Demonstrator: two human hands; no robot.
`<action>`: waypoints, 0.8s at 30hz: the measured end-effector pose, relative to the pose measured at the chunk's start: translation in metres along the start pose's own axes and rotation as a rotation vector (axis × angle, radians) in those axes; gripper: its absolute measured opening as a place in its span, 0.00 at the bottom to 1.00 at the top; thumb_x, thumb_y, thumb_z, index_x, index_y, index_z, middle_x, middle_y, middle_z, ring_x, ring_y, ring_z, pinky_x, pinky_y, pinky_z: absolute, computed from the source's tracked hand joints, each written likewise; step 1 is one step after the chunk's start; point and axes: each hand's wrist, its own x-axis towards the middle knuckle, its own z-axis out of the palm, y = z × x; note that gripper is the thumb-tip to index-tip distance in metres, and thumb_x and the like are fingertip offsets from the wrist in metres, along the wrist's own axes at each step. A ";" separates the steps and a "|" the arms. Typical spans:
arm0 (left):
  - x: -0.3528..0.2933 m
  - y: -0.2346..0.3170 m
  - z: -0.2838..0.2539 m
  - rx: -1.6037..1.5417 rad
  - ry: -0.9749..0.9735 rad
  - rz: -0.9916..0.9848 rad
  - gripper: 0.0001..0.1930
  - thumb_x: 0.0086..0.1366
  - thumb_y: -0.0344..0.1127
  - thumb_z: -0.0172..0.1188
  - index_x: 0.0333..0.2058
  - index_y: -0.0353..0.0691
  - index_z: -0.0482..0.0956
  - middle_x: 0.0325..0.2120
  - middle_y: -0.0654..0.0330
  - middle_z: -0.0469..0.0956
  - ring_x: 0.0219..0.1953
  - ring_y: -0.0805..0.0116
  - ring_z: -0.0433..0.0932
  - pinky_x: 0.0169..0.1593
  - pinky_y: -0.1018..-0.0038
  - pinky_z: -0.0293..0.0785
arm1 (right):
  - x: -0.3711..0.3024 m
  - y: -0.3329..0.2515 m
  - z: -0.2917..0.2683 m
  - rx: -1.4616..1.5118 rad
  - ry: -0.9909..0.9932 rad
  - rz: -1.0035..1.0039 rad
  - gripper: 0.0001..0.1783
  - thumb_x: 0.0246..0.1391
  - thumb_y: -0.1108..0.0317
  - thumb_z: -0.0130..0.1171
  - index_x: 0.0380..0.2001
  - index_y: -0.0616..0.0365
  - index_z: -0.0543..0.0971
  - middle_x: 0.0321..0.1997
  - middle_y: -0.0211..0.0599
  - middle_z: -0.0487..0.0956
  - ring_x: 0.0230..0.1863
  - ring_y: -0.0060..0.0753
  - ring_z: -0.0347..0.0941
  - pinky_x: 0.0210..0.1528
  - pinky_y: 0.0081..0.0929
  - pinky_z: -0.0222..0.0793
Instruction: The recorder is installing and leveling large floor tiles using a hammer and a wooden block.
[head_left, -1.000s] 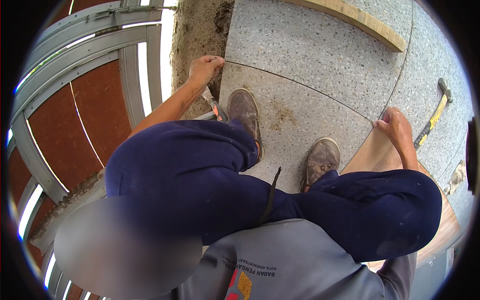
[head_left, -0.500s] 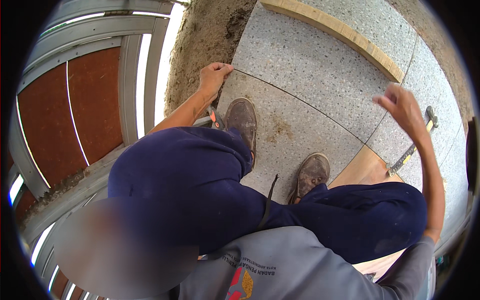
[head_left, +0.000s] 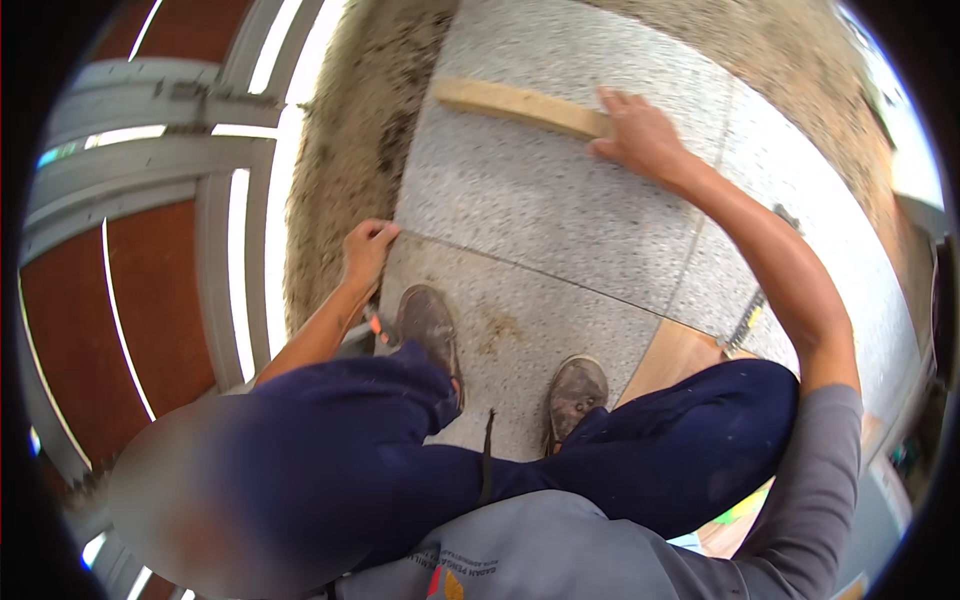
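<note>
My right hand (head_left: 640, 138) reaches far forward and grips the right end of a wooden batten (head_left: 520, 105), fingers over the top and thumb on the near side. The batten lies across a speckled grey terrazzo tile (head_left: 540, 190). At the left edge of the paving, my left hand (head_left: 370, 248) is closed in a pinch by the corner where two tiles meet. Whatever is between its fingertips, if anything, is too small to make out. The joint line (head_left: 520, 265) runs rightward from there.
A hammer (head_left: 745, 325) lies on the tiles to my right, beside a wood-toned tile (head_left: 670, 360). An orange-handled tool (head_left: 378, 325) is next to my left shoe (head_left: 427, 325). Bare soil (head_left: 340, 150) and a metal fence (head_left: 215, 270) border the left side.
My right hand has moved forward and left and taken hold of the batten's end. The left hand keeps its pinch at the tile corner. The whole view has shifted.
</note>
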 end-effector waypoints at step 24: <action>-0.003 0.018 -0.003 0.073 -0.066 -0.053 0.13 0.68 0.37 0.67 0.44 0.33 0.83 0.34 0.65 0.80 0.34 0.75 0.75 0.40 0.75 0.72 | -0.087 0.294 -0.004 0.146 0.068 0.470 0.09 0.65 0.64 0.59 0.34 0.51 0.69 0.40 0.31 0.77 0.46 0.31 0.75 0.58 0.41 0.73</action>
